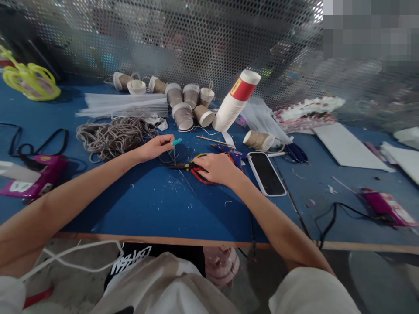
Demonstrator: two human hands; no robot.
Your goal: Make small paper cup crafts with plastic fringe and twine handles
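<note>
right hand [214, 167] is curling closed around red-handled scissors [188, 166] above the blue table [153, 209]; the long axis is running crosswise, tips pointing left, just bodyward of the left hand [156, 147], which is pinching a small teal piece [177, 142]; blade gap unclear.

I see a loose, off-white top [170, 288], softly creased across the front, with a small black patch [126, 310] at my view's bottom edge. Its wide short sleeves [310, 292] leave the left hand [157, 147] and right hand [216, 167] bare. Black cloth [170, 250] at the lap carries jagged white lettering [131, 259].
</note>
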